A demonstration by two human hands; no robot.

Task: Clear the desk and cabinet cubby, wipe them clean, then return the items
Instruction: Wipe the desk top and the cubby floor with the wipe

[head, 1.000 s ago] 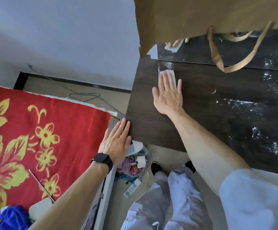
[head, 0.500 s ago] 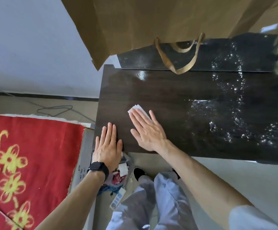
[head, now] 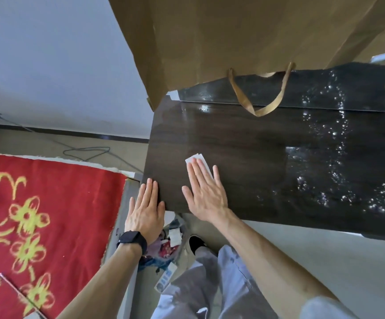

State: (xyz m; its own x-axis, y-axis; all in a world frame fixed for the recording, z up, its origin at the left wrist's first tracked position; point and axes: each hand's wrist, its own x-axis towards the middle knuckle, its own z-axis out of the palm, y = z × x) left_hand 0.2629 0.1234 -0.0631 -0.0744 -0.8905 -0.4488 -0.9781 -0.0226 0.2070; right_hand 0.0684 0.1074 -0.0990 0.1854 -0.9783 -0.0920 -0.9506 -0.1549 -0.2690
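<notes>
A dark wood desk top [head: 251, 143] fills the right half of the head view. My right hand [head: 206, 194] lies flat near the desk's front left, its fingers pressing a folded white wipe [head: 195, 157] onto the surface; only the wipe's far end shows past the fingertips. My left hand [head: 145, 210], with a black watch on the wrist, rests flat and empty on the desk's front left corner. Wet streaks and droplets [head: 334, 180] glisten on the right part of the desk.
A large brown paper bag [head: 233, 38] with ribbon handles looms over the desk's back edge. A red blanket with yellow flowers [head: 49, 203] lies to the left. A bag of rubbish [head: 170, 242] sits on the floor under the desk corner. A grey cable [head: 85, 150] runs along the wall.
My right hand has drawn the wipe from the desk's back left toward the front edge. My left hand has shifted onto the front left corner.
</notes>
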